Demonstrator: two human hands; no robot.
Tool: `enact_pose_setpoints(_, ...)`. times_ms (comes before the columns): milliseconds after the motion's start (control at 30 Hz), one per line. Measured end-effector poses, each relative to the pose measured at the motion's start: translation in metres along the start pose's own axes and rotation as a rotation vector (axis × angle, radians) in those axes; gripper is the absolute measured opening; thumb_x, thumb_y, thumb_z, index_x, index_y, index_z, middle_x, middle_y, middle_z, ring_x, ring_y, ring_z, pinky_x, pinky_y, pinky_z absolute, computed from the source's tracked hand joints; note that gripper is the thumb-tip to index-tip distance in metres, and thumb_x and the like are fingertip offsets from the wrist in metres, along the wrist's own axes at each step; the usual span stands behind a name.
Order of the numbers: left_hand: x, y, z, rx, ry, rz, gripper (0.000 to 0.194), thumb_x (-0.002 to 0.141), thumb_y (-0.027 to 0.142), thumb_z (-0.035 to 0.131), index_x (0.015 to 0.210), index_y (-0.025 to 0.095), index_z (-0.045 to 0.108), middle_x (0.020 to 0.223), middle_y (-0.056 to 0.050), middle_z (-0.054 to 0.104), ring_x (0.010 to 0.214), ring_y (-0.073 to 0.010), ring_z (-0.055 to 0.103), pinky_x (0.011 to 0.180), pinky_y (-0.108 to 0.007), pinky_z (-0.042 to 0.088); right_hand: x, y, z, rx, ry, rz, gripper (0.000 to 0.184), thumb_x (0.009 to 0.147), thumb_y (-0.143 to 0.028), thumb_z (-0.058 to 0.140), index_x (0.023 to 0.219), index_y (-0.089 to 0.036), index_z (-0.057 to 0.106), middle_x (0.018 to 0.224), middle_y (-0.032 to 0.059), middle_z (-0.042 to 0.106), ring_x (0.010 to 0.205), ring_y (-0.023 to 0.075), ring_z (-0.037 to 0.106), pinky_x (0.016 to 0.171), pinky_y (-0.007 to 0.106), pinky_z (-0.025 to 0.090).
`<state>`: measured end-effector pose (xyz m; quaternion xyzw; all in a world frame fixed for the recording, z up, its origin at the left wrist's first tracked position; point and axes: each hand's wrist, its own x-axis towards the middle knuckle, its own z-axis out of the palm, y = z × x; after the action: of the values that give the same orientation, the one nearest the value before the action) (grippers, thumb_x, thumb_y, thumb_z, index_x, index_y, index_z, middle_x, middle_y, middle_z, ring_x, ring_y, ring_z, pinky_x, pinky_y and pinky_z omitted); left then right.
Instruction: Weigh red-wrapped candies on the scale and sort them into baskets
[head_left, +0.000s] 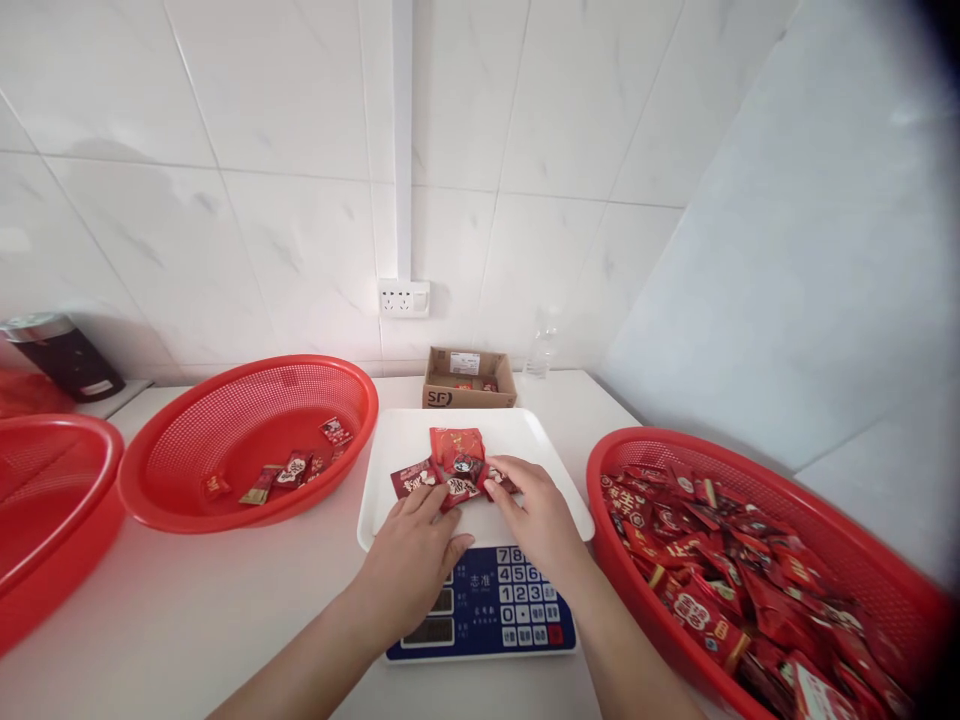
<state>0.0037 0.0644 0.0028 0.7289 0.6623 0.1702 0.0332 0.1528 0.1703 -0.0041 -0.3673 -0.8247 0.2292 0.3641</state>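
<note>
A small pile of red snack packets (459,455) lies on the white tray (536,435) of a digital scale. My left hand (415,552) rests at the pile's near left edge. Its fingertips touch the packets, and its thumb is spread away over the keypad edge. On the other side, my right hand (536,508) has thumb and forefinger around a dark red packet (501,480) at the pile's right end. Below the tray is the scale's blue keypad panel (480,620), partly covered by my left hand and right forearm.
To the right stands a red basket (817,475) heaped with packets. On the left, another red basket (247,375) holds several packets, beside a third red basket (56,430). Behind the scale are a cardboard box (442,398) and a clear plastic bottle (541,345). A black cylinder (67,360) leans far left.
</note>
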Motion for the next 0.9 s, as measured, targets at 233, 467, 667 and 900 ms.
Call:
enact_pose_setpoints(233, -0.014, -0.004, -0.008, -0.113, 0.055, 0.011, 0.040, 0.095, 0.031, 0.034, 0.118, 0.014, 0.061, 0.127, -0.014, 0.060, 0.121, -0.0287, 0.052, 0.102, -0.049, 0.044, -0.012, 0.007, -0.011, -0.101, 0.013, -0.063, 0.028, 0.088, -0.026, 0.050, 0.111, -0.021, 0.066, 0.112, 0.0093, 0.068, 0.108, 0.0246, 0.059, 0.096, 0.046, 0.047)
enact_pose_setpoints(467, -0.047, -0.007, -0.028, -0.441, 0.113, -0.261, 0.037, 0.088, 0.044, 0.043, 0.110, 0.029, 0.068, 0.121, -0.005, 0.064, 0.112, -0.0257, 0.059, 0.097, -0.042, 0.049, -0.011, 0.001, 0.005, -0.270, -0.087, -0.093, 0.032, 0.086, -0.028, 0.056, 0.117, -0.024, 0.064, 0.124, 0.0079, 0.064, 0.123, 0.0327, 0.047, 0.098, 0.057, 0.040)
enact_pose_setpoints(667, -0.062, -0.016, -0.042, -0.932, 0.093, -0.540, 0.027, 0.073, 0.050, 0.064, 0.089, 0.030, 0.074, 0.115, -0.003, 0.067, 0.111, -0.0274, 0.059, 0.094, -0.035, 0.049, -0.012, -0.007, 0.002, -0.248, -0.137, -0.076, 0.021, 0.086, -0.025, 0.057, 0.103, -0.021, 0.068, 0.105, 0.0084, 0.071, 0.111, 0.0293, 0.056, 0.098, 0.055, 0.040)
enact_pose_setpoints(900, -0.073, -0.023, -0.036, -1.762, 0.076, -0.715, 0.017, 0.062, 0.031, 0.082, 0.070, 0.022, 0.070, 0.073, 0.001, 0.067, 0.067, -0.0112, 0.061, 0.068, -0.020, 0.052, -0.013, 0.006, -0.003, -0.292, -0.087, -0.059, 0.026, 0.085, -0.023, 0.056, 0.109, -0.022, 0.068, 0.121, 0.0081, 0.065, 0.116, 0.0295, 0.055, 0.099, 0.055, 0.040)
